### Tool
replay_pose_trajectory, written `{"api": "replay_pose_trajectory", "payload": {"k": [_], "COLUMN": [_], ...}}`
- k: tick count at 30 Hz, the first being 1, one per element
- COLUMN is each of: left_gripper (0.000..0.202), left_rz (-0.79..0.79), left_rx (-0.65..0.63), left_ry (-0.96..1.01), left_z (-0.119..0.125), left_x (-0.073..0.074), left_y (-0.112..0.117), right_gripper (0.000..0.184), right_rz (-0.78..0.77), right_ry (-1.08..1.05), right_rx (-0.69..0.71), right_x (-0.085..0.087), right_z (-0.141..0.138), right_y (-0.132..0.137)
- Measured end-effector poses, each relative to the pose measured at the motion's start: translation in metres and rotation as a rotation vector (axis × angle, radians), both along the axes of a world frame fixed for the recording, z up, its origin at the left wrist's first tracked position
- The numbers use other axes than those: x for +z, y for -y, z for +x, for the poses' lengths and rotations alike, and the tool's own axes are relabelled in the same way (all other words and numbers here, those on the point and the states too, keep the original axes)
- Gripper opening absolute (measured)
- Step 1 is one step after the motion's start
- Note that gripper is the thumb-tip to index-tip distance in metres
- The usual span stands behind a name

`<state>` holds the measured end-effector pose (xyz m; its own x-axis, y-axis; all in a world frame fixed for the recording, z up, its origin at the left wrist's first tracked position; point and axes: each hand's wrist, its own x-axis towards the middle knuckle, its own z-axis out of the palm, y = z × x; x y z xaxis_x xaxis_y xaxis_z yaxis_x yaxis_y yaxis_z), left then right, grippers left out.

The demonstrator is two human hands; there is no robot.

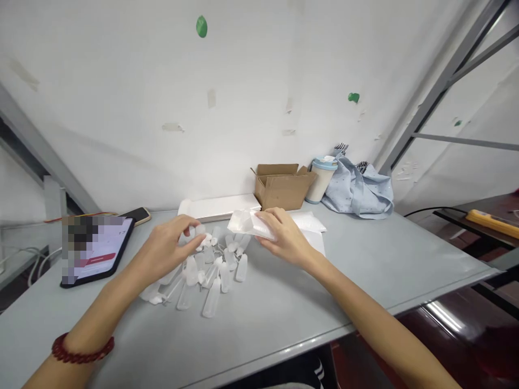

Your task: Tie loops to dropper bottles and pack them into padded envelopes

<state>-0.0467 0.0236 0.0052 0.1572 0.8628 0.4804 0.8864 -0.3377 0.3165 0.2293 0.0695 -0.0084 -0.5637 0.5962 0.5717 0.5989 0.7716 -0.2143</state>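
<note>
Several small clear plastic bottles [211,275] with white caps lie in a loose pile on the grey table [284,308]. My left hand [164,246] hovers over the pile's left side, fingers pinched on one small bottle [193,233]. My right hand [284,235] grips a clear plastic bag [245,222] by its right end, held just above the pile. A red bead bracelet [79,350] is on my left wrist.
A tablet [99,251] and a phone [138,215] lie at the left. Behind the pile are a flat white tray [219,206], a stack of white bags [310,221], an open cardboard box [281,186], a lidded cup [322,178] and a blue cloth [359,189]. The table's front edge runs diagonally at the right.
</note>
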Motion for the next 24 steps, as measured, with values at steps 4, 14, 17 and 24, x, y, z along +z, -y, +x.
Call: {"api": "replay_pose_trajectory", "payload": {"k": [4, 14, 17, 24], "left_gripper": [0.025, 0.018, 0.014, 0.034], "left_rz": [0.194, 0.061, 0.087, 0.086], "left_rx": [0.075, 0.067, 0.083, -0.263], "left_ry": [0.249, 0.690, 0.725, 0.264], "left_z": [0.023, 0.058, 0.058, 0.058], "left_x": [0.012, 0.008, 0.008, -0.005], "left_y": [0.012, 0.028, 0.031, 0.029], "right_gripper": [0.043, 0.049, 0.046, 0.046], "right_rz": [-0.011, 0.041, 0.047, 0.032], "right_ry": [0.040, 0.036, 0.052, 0.045], "right_rx": [0.038, 0.079, 0.094, 0.120], "right_x": [-0.004, -0.008, -0.008, -0.011], "right_z": [-0.004, -0.012, -0.014, -0.016], "right_y": [0.002, 0.010, 0.013, 0.016]}}
